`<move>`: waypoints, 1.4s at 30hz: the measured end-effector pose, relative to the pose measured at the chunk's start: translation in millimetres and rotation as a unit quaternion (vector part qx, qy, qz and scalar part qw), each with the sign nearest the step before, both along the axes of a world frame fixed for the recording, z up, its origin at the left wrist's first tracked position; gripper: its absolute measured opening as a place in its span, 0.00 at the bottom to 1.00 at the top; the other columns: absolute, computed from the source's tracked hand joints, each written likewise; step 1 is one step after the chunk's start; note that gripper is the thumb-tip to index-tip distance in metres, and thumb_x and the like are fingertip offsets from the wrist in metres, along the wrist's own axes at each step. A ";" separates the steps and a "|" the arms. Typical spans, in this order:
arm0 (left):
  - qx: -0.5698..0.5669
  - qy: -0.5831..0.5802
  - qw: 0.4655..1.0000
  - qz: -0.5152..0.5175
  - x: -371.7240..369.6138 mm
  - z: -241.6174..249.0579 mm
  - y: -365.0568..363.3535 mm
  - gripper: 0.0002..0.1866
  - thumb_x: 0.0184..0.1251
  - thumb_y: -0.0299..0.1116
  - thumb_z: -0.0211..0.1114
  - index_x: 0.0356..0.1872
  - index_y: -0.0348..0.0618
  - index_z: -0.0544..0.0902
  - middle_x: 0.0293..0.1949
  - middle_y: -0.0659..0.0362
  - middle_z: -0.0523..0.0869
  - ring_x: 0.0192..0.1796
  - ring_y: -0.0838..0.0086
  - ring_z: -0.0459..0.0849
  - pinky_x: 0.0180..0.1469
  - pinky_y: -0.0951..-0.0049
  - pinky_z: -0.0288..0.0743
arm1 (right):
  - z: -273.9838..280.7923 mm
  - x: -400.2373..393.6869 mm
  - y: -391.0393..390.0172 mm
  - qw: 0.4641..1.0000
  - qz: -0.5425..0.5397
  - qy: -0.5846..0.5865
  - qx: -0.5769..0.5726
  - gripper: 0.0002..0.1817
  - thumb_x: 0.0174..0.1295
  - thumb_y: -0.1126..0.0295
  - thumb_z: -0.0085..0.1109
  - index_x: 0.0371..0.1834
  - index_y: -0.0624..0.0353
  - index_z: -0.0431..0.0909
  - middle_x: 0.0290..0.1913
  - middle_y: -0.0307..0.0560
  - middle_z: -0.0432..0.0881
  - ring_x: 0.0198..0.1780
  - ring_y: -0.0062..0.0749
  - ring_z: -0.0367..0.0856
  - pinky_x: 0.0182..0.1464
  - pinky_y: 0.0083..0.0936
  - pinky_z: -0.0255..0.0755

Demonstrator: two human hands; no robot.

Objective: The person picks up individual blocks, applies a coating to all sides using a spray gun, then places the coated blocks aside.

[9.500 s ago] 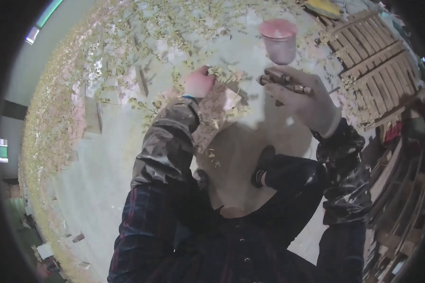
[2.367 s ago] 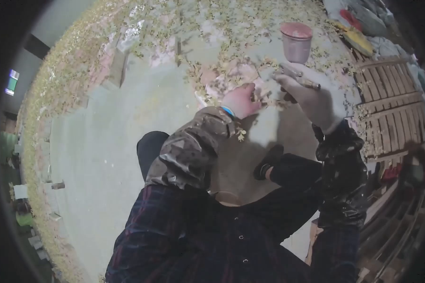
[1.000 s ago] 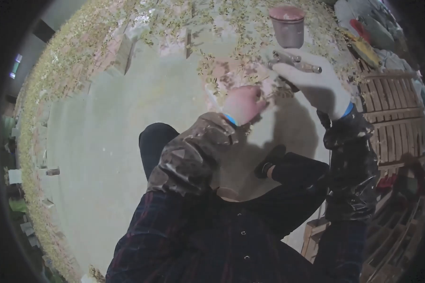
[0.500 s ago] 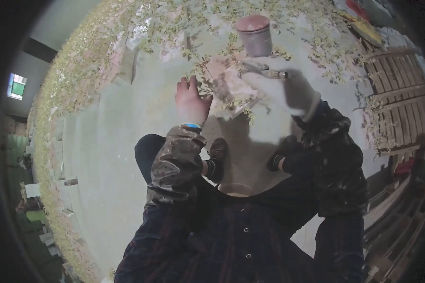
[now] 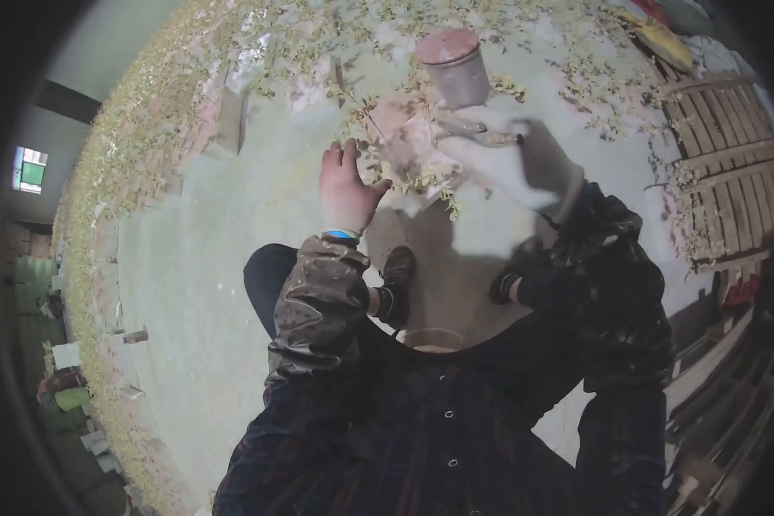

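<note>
My left hand (image 5: 347, 191) is bare, its fingers stretched out and thumb apart, right at the edge of some leafy twigs (image 5: 421, 176). My right hand (image 5: 525, 163), in a white glove, is closed around what look like pruning shears (image 5: 482, 132), pointing left over the twigs. A pale reddish block (image 5: 396, 120) lies under and behind the twigs, between both hands. Just beyond the right hand stands a grey cylindrical container (image 5: 462, 82) with a reddish top, tilted in this view.
Leafy sprigs in pale blocks (image 5: 224, 120) cover the floor at the left and back. A wooden slatted pallet (image 5: 727, 146) stands at the right, with planks (image 5: 731, 396) below it. A round bucket rim (image 5: 433, 338) shows between my feet.
The right hand and the shears have shifted slightly. The left hand stays almost in place, its thumb a little further out. The container appears slightly further left as the view moves.
</note>
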State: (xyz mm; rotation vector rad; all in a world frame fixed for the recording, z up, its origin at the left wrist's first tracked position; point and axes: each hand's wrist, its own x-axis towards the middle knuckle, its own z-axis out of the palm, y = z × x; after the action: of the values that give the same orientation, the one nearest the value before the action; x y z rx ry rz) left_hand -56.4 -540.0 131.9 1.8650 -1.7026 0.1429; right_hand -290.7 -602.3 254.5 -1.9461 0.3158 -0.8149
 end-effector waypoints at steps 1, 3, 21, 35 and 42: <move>0.001 0.000 1.000 -0.003 -0.4 1.5 0.1 0.42 0.35 0.40 0.80 0.56 0.40 0.69 0.56 0.39 0.72 0.57 0.48 0.70 0.55 0.56 0.69 | -49.5 3.7 -20.5 0.958 0.172 -0.228 0.000 0.38 0.48 0.41 0.61 0.58 0.50 0.63 0.53 0.40 0.71 0.53 0.41 0.60 0.52 0.51 0.51; 0.011 0.003 1.000 -0.006 -2.1 2.4 3.3 0.42 0.36 0.40 0.80 0.56 0.40 0.69 0.57 0.38 0.71 0.58 0.47 0.69 0.56 0.55 0.68 | -34.0 -23.4 -19.6 0.931 0.130 -0.207 -0.271 0.35 0.48 0.48 0.62 0.59 0.50 0.66 0.52 0.39 0.74 0.50 0.34 0.65 0.48 0.42 0.56; -0.066 0.076 0.995 -0.004 -33.9 5.8 49.7 0.26 0.54 0.37 0.69 0.54 0.40 0.74 0.49 0.47 0.79 0.53 0.55 0.76 0.56 0.60 0.70 | 37.9 -84.0 62.6 0.960 -0.155 0.124 -0.199 0.19 0.56 0.81 0.58 0.53 0.64 0.75 0.44 0.54 0.82 0.39 0.32 0.79 0.42 0.23 0.75; 0.227 0.263 0.928 0.138 -52.5 -4.2 71.1 0.20 0.62 0.50 0.55 0.44 0.46 0.80 0.43 0.58 0.84 0.48 0.63 0.80 0.52 0.65 0.71 | 4.3 -119.2 88.4 0.929 -0.244 0.131 -0.245 0.19 0.52 0.84 0.55 0.50 0.66 0.74 0.28 0.40 0.74 0.19 0.19 0.62 0.23 0.18 0.58; 0.293 0.279 0.904 0.137 -48.2 -18.1 66.0 0.27 0.62 0.56 0.52 0.51 0.45 0.78 0.51 0.56 0.82 0.55 0.60 0.78 0.57 0.65 0.69 | 20.2 -117.3 92.5 0.944 -0.242 0.155 -0.159 0.17 0.52 0.83 0.55 0.47 0.62 0.75 0.27 0.42 0.77 0.20 0.20 0.64 0.24 0.19 0.60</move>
State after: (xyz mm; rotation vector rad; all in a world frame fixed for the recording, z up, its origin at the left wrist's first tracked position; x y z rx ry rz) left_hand -104.6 -473.9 113.8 2.2656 -1.1383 -0.8044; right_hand -408.0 -509.8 274.7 -2.3455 0.9293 -0.9078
